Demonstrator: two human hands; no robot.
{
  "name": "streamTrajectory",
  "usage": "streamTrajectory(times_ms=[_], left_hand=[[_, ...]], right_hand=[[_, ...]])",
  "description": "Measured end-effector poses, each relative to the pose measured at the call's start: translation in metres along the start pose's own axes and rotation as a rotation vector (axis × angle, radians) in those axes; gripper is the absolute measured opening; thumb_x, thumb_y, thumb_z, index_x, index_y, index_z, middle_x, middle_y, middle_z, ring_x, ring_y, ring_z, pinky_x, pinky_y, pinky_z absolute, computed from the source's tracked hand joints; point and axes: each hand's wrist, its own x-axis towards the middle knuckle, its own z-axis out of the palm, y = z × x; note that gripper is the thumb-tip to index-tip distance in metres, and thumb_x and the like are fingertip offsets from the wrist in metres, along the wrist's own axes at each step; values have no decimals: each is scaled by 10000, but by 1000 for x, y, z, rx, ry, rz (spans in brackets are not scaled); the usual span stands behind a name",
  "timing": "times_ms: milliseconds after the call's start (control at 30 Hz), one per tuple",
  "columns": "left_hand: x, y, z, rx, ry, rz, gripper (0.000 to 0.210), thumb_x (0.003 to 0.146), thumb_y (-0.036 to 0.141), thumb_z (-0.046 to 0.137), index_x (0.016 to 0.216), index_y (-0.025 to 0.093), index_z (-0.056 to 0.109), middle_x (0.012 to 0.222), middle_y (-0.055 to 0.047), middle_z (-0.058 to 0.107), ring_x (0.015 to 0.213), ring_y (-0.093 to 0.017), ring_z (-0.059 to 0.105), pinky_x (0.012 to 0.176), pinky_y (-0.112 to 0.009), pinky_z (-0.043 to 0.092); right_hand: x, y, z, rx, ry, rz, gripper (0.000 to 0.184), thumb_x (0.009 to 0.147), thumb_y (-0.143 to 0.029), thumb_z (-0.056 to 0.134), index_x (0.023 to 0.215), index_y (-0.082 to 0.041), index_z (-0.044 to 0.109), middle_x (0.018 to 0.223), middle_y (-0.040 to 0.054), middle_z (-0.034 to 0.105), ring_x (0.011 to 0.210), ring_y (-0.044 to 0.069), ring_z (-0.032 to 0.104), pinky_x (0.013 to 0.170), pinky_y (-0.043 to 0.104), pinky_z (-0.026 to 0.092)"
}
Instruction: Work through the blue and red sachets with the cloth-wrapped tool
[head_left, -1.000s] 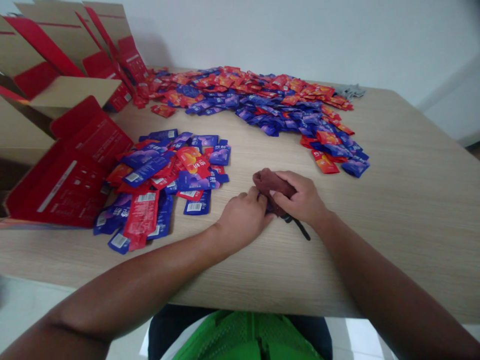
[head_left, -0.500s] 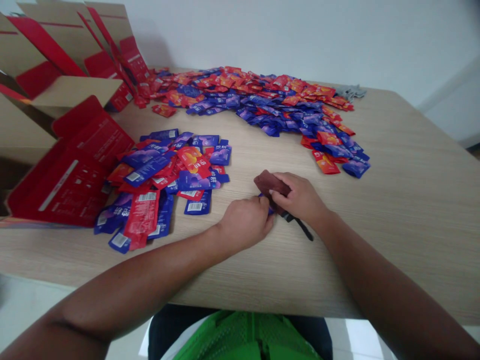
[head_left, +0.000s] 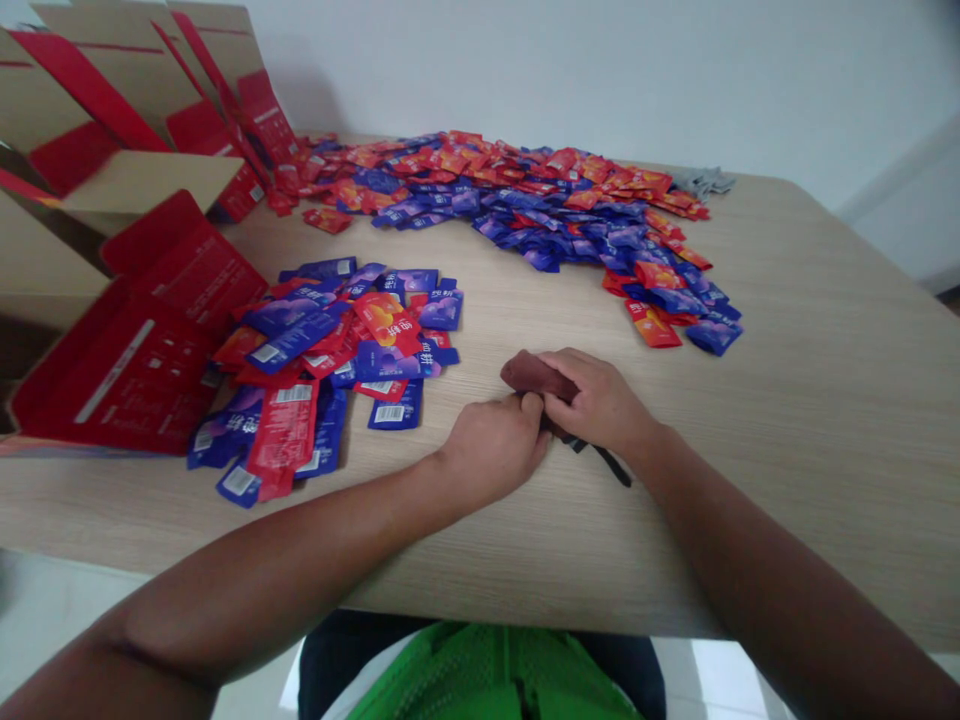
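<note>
Close together over the middle of the table are both of my hands. My right hand (head_left: 596,400) is wrapped round a reddish-brown, flat, soft-looking piece (head_left: 531,372), whose exact kind I cannot make out. A black strap (head_left: 613,466) sticks out below that hand and lies toward the right. My left hand (head_left: 496,445) is closed, its fingertips pressed against the underside of the brown piece. The purple packet in its fingers, seen a moment earlier, is now almost wholly hidden. Left of my hands lies a loose heap of red and purple packets (head_left: 390,325).
Open red cardboard boxes (head_left: 142,370) stand along the left side. A long pile of red and purple packets (head_left: 540,205) stretches along the wall. Some grey scraps (head_left: 703,182) lie at its right end. The table's front edge (head_left: 525,625) runs before my body.
The brown piece has tilted and dropped slightly, its tip now lower and further left. The purple packet under it has gone out of sight. The strap has shifted slightly right.
</note>
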Motion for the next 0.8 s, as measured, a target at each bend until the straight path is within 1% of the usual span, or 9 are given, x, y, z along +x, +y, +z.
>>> streamTrajectory(times_ms=[100,200,333,433,533,667,800], left_hand=[[1,-1,0,-17,0,2,312,1058,408,527,1239,157,570,1084,-118,758,936,-305,765,767,-425,613],[2,-2,1,-12,-11,24,334,1069,403,502,1265,146,585,1106,-125,755,944,-300,762,771,-422,614],[2,-5,1,-1,-3,81,318,1090,340,422,1215,150,644,1121,-129,746,948,-289,756,795,-424,615],[1,-5,2,-4,5,91,297,1064,318,457,1200,150,662,1117,-124,745,940,-289,752,791,-428,619],[1,-5,3,2,18,82,296,1034,314,503,1211,144,668,1117,-124,744,921,-293,748,767,-436,622],[1,-5,6,-4,34,81,301,1015,310,526,1203,135,682,1107,-128,750,913,-290,749,767,-433,622],[1,-6,8,-2,53,79,299,1005,314,535,1187,135,690,1096,-125,752,904,-283,750,759,-415,617]], right_hand=[[1,1,1,12,9,35,478,859,-185,668,1332,-254,698,1266,71,776,1124,295,729,971,427,574],[2,4,2,13,12,78,454,871,-210,686,1322,-254,703,1262,70,779,1110,297,728,959,428,568],[3,7,3,-49,45,187,368,886,-267,695,1249,-225,735,1140,86,791,1003,302,728,882,424,561],[3,9,3,-88,75,232,338,885,-276,690,1214,-220,745,1100,88,792,970,306,726,854,426,558],[2,6,2,-95,77,178,397,878,-258,692,1273,-226,726,1149,92,788,1007,308,728,887,434,564],[0,1,2,-41,11,56,480,876,-210,683,1355,-245,689,1241,78,778,1092,294,727,951,420,568],[0,-1,2,-13,4,49,468,880,-206,681,1346,-254,688,1274,72,773,1124,292,724,979,424,566]])
